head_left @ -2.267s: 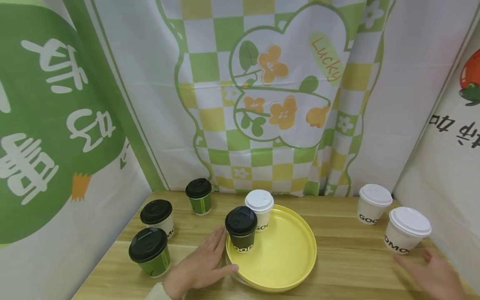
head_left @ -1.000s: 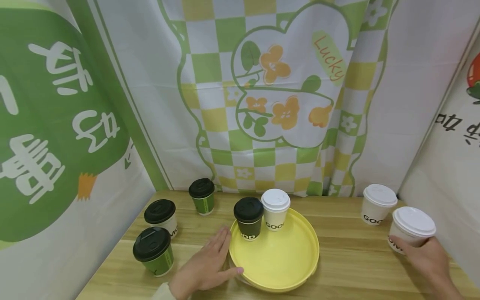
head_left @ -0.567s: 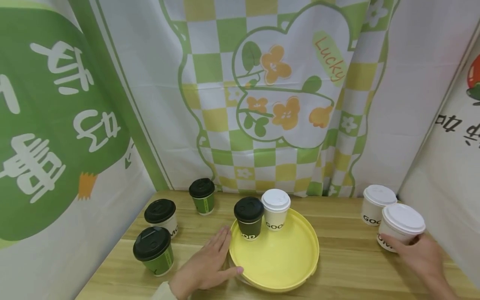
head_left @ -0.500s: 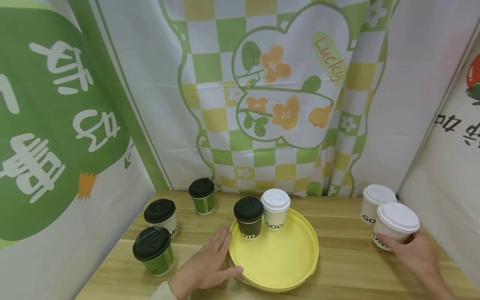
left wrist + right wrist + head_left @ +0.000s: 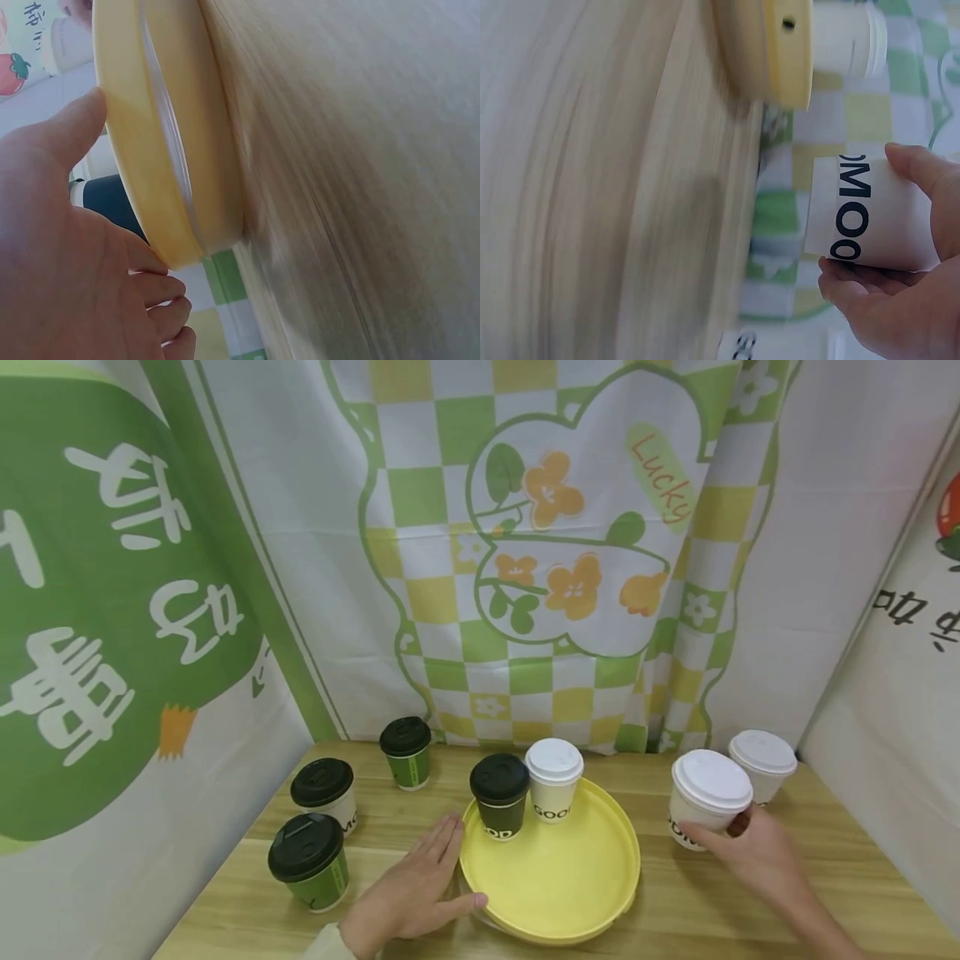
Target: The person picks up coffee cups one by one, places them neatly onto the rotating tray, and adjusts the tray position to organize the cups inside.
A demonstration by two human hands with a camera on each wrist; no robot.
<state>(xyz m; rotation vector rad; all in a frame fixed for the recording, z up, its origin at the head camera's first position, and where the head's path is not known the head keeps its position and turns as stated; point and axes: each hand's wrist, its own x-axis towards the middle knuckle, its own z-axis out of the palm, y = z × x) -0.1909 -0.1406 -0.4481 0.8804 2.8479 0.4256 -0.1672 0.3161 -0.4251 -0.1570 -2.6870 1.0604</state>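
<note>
My right hand [image 5: 757, 852] grips a white paper coffee cup [image 5: 705, 802] with a white lid, thumb on one side and fingers on the other. In the right wrist view the cup's base stands off the wooden table, black letters facing the camera. My left hand [image 5: 412, 885] rests against the left side of a round yellow tray [image 5: 555, 893], thumb and fingertips at its rim. On the tray's back left stand a black cup [image 5: 501, 810] with a black lid and a white-lidded cup [image 5: 553, 793], side by side.
A white-lidded cup [image 5: 763, 764] stands at the back right, partly behind the held one. On the left are two green cups [image 5: 318, 877] and a white cup [image 5: 337, 806], all black-lidded. Printed cloth [image 5: 525, 693] hangs behind the table.
My right hand has taken hold of the front right white cup, lifted it and carried it left toward the tray. The tray's cups now sit farther back, and my left hand has stayed at the rim.
</note>
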